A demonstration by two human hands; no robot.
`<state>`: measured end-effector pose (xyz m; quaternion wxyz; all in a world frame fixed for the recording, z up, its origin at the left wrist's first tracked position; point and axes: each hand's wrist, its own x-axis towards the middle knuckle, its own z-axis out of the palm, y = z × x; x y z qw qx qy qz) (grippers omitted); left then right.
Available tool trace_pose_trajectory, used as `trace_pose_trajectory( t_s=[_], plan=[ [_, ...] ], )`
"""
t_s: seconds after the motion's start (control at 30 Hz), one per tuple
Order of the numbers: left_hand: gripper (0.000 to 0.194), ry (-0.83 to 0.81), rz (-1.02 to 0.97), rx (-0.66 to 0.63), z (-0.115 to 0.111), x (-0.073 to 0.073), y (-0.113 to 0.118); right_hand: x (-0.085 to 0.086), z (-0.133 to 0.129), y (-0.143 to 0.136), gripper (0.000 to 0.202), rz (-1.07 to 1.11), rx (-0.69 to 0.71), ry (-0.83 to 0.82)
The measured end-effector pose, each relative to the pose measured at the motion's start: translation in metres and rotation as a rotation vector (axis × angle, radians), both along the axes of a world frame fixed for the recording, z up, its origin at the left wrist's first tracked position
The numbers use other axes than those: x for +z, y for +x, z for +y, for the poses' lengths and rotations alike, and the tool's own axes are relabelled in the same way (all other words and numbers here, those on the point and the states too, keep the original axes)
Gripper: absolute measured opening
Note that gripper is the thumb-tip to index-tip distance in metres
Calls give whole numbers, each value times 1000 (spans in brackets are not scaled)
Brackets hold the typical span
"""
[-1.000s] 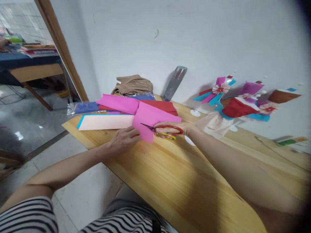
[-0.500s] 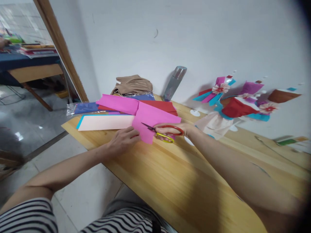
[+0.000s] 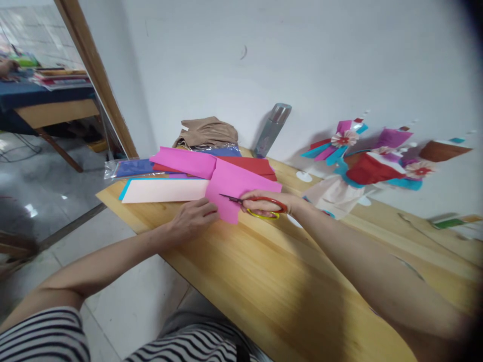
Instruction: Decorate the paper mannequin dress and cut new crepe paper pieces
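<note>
A bright pink sheet of paper or felt (image 3: 236,178) lies creased over other sheets, its near corner reaching over the bare wood. My left hand (image 3: 194,217) is closed at the sheet's near left edge, fingers curled and fingertips partly hidden. In my right hand (image 3: 260,202) is a pair of scissors (image 3: 277,202) with one red and one yellow handle. Their dark blades point left over the pink sheet and look nearly together; whether they touch it I cannot tell. Beside my left hand is a pale pink sheet (image 3: 166,191) with a blue one edging out beneath.
Behind the pink sheet are red material (image 3: 260,166), a clear-wrapped blue pack (image 3: 138,167) and brown folded cloth (image 3: 209,131). A grey flask (image 3: 272,129) stands by the wall. Colourful paper or fabric crafts (image 3: 372,168) occupy the right of the wooden table (image 3: 241,271).
The scissors' yellow handle loop has shifted slightly right, and the blades look narrower. My left hand and the pink sheet have stayed put.
</note>
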<state>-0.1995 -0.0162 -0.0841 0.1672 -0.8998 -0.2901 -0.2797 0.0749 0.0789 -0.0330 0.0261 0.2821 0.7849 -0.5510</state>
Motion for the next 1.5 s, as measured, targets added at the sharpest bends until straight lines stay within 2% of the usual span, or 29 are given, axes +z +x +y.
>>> trace_pose_trajectory(
  t_s=[0.17, 0.43, 0.73, 0.9, 1.07, 1.13, 1.33, 1.5],
  plan=[
    [19, 22, -13, -15, 0, 0, 0, 5, 0, -3, 49, 57, 22, -91],
    [24, -10, -20, -16, 2, -3, -1, 13, 1, -16, 50, 22, 25, -126],
    [22, 20, 4, -27, -2, 0, 0, 2, 2, -17, 52, -27, -21, -1],
    [27, 45, 11, -35, -6, 5, 3, 7, 2, -21, 50, 29, 9, -55],
    [23, 48, 11, -54, -6, 7, 4, 9, 8, -28, 47, 36, 69, -69],
    [23, 63, -2, -60, -6, 7, 3, 9, 8, -30, 47, 33, 72, -54],
    [23, 31, 6, -45, -7, 1, -3, 6, 4, -32, 46, 12, -34, 7],
    [29, -21, 22, -33, -8, -2, -8, -1, 4, -33, 47, -4, -26, 58]
  ],
)
